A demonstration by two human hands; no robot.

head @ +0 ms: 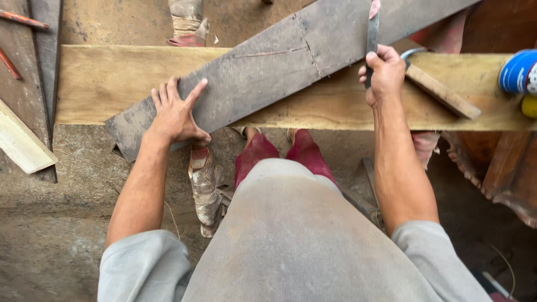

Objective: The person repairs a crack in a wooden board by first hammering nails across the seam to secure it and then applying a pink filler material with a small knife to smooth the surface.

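Landmark: the grey board (pixel 268 67) lies slanted across the pale plank desk (pixel 106 84), its low end toward your left and its high end running up past the top of the view.
Left hand: your left hand (pixel 176 114) lies flat on the low end of the grey board, fingers spread apart and gripping nothing, with the thumb at the board's near edge.
Right hand: your right hand (pixel 385 74) is closed around a dark flat blade (pixel 372 39), just off the grey board's near edge, over the desk.
Blade: you hold it upright, and its upper part crosses the grey board toward a reddish end at the top of the view; what kind of tool it is cannot be told.
Marks: a scratched line runs along the grey board and meets a second line cutting across it, left of the blade.
Wooden handle: a hammer-like tool (pixel 442 92) lies on the desk just right of your right hand, away from the grey board.
Containers: a blue can (pixel 517 71) lies on the desk at the far right, well apart from the grey board; its contents cannot be seen.
Below: your red shoes (pixel 282 154) stand on the dirt floor under the grey board's middle.
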